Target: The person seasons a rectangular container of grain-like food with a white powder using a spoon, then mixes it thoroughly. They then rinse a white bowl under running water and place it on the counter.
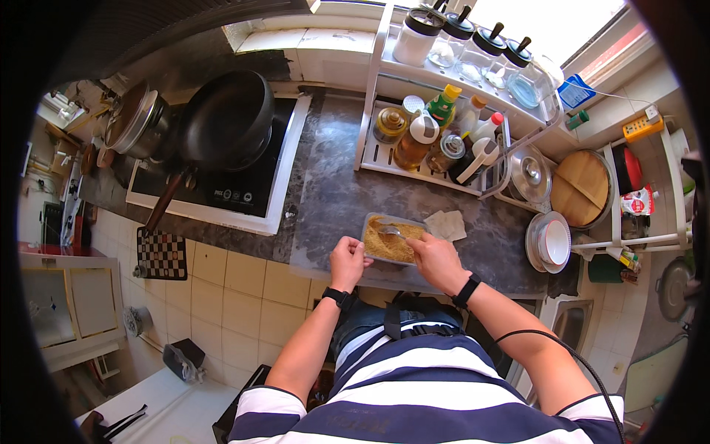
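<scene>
A rectangular clear plastic container (370, 217) of yellowish-brown crumbs or coarse powder (380, 245) stands on the dark countertop before me. My right hand (434, 256) grips the handle of a metal spoon (392, 231), whose bowl lies in the powder. At the container's near left corner, my left hand (349, 256) has its fingers curled against the rim, seeming to hold it steady. Partly hidden by my right hand is the container's right end. Just beyond that hand lies a crumpled white paper towel (445, 225).
Left, a black wok (224, 125) sits on the cooktop (238, 191), its wooden handle pointing toward me. A white two-tier rack (369, 105) of bottles and jars stands behind the container. Stacked bowls (553, 243) and a round wooden lid (579, 186) are at the right.
</scene>
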### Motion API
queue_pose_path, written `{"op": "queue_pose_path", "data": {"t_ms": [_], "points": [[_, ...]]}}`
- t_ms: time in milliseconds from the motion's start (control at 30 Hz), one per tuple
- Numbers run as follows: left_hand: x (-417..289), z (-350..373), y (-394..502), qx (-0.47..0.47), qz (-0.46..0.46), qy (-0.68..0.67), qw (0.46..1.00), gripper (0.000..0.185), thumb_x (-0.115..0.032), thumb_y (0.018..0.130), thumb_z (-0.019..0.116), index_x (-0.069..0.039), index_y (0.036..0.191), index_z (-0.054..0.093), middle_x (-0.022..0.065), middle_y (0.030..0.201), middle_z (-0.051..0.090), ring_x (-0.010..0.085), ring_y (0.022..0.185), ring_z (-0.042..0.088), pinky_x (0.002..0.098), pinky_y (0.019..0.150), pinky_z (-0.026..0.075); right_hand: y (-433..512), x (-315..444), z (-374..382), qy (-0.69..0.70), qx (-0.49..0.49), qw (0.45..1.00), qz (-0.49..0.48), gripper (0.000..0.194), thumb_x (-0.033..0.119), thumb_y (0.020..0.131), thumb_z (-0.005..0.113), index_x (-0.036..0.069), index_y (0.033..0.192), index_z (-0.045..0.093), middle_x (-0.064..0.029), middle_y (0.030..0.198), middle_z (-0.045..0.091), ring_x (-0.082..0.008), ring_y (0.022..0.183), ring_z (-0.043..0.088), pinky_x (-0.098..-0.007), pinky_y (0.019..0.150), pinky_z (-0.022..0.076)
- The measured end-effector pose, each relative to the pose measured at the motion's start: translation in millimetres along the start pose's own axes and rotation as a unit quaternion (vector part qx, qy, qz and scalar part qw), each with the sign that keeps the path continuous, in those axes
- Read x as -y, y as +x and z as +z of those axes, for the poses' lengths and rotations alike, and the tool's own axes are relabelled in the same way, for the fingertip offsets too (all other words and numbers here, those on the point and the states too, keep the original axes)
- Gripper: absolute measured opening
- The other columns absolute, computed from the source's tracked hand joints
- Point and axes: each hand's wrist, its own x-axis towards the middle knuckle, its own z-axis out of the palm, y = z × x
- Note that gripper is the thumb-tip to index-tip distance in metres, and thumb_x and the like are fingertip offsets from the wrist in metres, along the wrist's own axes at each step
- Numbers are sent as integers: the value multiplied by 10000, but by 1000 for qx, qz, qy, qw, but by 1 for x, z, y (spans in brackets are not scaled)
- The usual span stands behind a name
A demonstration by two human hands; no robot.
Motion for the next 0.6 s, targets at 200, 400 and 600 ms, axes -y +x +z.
{"op": "queue_pose_path", "data": {"t_ms": [200,400,600], "points": [[-5,2,-1,4,3,10,1000,118,-73,1042,597,30,986,585,104,794,694,196,677,760,291,560,612,11,10,1,25,-39,999,-13,322,81,899,638,54,1209,719,-213,929,674,-410,809,693,-507,724,558],[-4,1,1,6,4,1,1000,113,-68,1039,598,30,982,586,102,793,692,199,676,760,295,558,613,-3,5,0,27,-25,999,0,302,72,904,636,42,1193,720,-209,937,679,-413,819,693,-515,722,554],[-4,1,-1,12,-5,0,1000,118,-79,1043,597,31,1002,582,97,809,676,199,688,754,289,570,615,-7,11,-2,99,-81,990,66,262,45,942,601,33,1162,744,-244,949,701,-440,868,682,-494,773,555]]}}
